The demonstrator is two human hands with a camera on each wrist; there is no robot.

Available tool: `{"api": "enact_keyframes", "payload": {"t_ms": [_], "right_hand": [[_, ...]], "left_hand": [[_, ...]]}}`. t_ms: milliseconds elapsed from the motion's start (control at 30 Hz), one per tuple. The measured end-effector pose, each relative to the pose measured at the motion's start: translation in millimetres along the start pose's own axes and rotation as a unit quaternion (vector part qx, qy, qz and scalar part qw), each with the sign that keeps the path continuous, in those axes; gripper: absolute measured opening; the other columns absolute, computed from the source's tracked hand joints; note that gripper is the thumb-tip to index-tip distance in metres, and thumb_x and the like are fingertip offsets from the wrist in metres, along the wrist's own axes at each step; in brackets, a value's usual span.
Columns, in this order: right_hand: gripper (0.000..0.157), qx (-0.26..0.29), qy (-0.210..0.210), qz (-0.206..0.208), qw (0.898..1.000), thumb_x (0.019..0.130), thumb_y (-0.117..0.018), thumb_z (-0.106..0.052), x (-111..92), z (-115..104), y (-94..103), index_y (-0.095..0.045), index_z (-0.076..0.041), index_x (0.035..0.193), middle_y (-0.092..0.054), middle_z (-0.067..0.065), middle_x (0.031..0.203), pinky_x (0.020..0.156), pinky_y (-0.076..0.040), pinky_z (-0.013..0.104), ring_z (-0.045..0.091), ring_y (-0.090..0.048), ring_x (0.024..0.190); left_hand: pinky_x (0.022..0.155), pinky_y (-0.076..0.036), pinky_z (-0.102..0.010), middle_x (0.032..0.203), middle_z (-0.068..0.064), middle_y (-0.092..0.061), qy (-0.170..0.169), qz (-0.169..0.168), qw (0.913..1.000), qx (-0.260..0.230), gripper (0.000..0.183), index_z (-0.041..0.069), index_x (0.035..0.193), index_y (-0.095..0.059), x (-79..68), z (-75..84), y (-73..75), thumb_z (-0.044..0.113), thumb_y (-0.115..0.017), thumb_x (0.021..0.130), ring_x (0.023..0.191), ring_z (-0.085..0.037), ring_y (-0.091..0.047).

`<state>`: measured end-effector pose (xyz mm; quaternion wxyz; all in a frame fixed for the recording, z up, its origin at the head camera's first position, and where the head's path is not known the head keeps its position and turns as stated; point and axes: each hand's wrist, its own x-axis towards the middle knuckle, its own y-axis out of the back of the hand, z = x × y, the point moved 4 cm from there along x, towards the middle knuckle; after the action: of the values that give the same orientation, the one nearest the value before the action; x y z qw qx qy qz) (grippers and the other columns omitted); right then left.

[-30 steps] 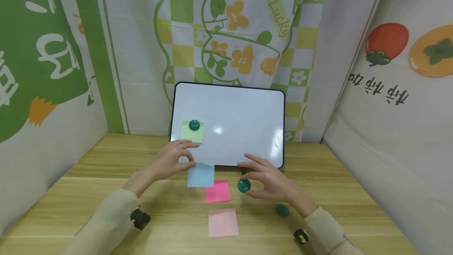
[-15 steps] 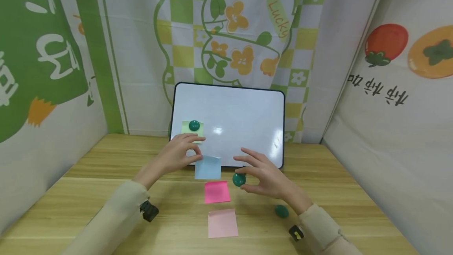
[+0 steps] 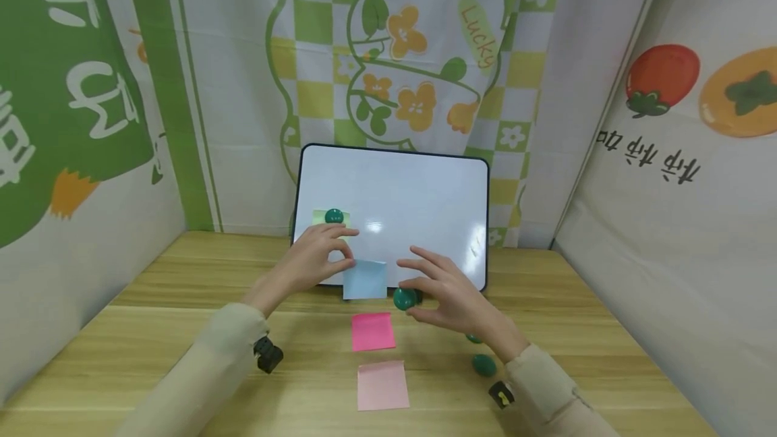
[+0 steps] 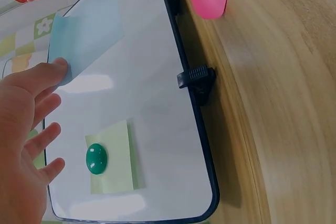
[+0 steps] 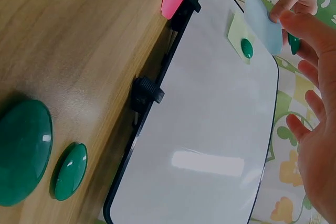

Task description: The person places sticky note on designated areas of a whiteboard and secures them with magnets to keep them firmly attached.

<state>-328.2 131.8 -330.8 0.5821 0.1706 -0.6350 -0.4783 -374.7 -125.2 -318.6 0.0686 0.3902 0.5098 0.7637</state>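
Notepaper [image 3: 365, 280], square, pale-blue, is pinched by the left hand [image 3: 312, 256]; a glossy green disc [image 3: 403, 299], by the right hand [image 3: 454, 294].

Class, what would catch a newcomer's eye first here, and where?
Probably the whiteboard standing at the back of the wooden table, with a green magnet on a pale green sticky note at its left. Before it, the left hand pinches a blue sticky note and the right hand holds a second green magnet. A hot-pink sticky note lies on that table.
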Motion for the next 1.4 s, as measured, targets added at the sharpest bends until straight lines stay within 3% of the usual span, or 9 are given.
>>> {"api": "enact_keyframes", "payload": {"t_ms": [667,967,1400], "right_hand": [[0.044,-0.013,-0.005,0.02,1.0,0.075,-0.087,-0.027,11,5,0.0,-0.071,-0.015,0.115,-0.057,0.009,0.141,0.108,-0.043,0.055,0.037,-0.039,0.141],[0.043,-0.019,0.005,0.016,1.0,0.075,-0.087,-0.026,18,5,-4.4,-0.071,-0.014,0.113,-0.057,0.009,0.142,0.105,-0.045,0.054,0.037,-0.039,0.141],[0.041,-0.039,-0.014,0.021,0.999,0.077,-0.086,-0.028,33,10,-6.0,-0.072,-0.011,0.112,-0.058,0.01,0.14,0.105,-0.045,0.054,0.038,-0.042,0.14]], "left_hand": [[0.115,-0.034,-0.056,0.138,-0.003,-0.062,0.006,0.003,0.9999,0.009,0.012,0.019,0.085,-0.075,21.1,2.3,-6.4,0.031,-0.075,0.089,0.136,-0.031,-0.048],[0.116,-0.033,-0.056,0.138,-0.004,-0.062,0.003,0.005,0.9999,0.014,0.012,0.018,0.085,-0.076,24.6,1.0,-6.5,0.029,-0.075,0.089,0.137,-0.033,-0.048],[0.116,-0.032,-0.057,0.136,-0.006,-0.063,-0.001,0.029,0.9993,0.022,0.011,0.016,0.083,-0.076,28.9,-4.7,-5.7,0.026,-0.076,0.088,0.137,-0.034,-0.048]]}}
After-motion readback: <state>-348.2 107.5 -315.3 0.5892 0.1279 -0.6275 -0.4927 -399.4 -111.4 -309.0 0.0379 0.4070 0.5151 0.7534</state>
